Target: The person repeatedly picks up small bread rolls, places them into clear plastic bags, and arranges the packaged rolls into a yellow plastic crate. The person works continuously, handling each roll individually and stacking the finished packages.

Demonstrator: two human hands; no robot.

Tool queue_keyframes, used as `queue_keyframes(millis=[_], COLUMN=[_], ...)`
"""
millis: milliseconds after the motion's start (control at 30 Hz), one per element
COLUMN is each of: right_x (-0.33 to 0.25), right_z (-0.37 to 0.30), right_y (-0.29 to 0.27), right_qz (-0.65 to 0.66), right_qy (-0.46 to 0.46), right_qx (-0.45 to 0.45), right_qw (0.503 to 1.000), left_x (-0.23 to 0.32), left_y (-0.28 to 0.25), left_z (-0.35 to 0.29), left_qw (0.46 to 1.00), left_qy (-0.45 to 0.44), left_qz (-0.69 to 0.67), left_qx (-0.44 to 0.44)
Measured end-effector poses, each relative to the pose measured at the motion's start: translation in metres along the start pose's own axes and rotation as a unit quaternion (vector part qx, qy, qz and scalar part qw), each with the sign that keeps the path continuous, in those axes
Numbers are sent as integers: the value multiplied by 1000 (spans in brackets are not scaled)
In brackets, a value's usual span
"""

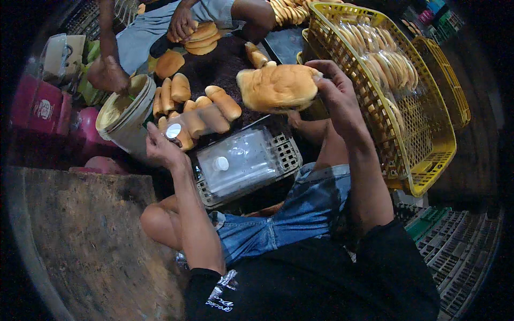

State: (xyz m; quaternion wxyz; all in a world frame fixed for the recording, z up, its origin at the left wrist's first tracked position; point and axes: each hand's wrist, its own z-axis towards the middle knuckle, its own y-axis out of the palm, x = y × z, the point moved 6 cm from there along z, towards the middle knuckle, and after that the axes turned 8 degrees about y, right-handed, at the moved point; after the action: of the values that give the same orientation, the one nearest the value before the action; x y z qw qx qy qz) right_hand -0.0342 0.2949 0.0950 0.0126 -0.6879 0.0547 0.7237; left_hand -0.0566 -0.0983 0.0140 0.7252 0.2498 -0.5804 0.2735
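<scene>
"While the bread (278,88) is held in mid-air between the loose rolls (181,88) and the yellow crate (423,147), which portion of the work counts as complete?"

"Complete: several clear packs of bread (393,67), lying in the yellow crate. Outstanding, by judgement: the bread in hand, which shows no wrapping, and the loose rolls beside the white bucket (134,125). A stack of clear bags (246,155) also rests on the grey crate (289,152). The current unit appears to be midway: bread and bag are both picked up, but they stand apart."

"What is the state of each grip?"

"Right hand (337,88): thumb and fingers closed on the right end of the bread. Left hand (163,148): fingertips pinched on one end of a clear bag (211,119). This bag carries a round white label and appears flat and empty; rolls show through it."

"And the condition of the bread?"

"Broad and golden-brown, with an uneven, lumpy surface and rounded edges. Slight blur conceals finer detail, and the fingers cover part of its right end."
</scene>
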Motion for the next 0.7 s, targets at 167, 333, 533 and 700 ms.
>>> queue_keyframes(millis=[167,333,533,700], right_x=[20,75,101,96], right_z=[28,7,-17,-12], right_y=[61,106,136,133], right_qz=[-321,-105,181,96], right_qy=[-105,65,187,260], right_qx=[37,-44,-68,-56], right_qw=[940,991,963,959], left_x=[-25,-11,0,-10], left_y=[-17,-15,17,30], left_z=[-9,-24,-48,-32], left_qw=[998,994,940,973], left_qy=[-49,3,-127,-84], left_qz=[-27,-86,-283,-211], left_qx=[6,-74,-140,-34])
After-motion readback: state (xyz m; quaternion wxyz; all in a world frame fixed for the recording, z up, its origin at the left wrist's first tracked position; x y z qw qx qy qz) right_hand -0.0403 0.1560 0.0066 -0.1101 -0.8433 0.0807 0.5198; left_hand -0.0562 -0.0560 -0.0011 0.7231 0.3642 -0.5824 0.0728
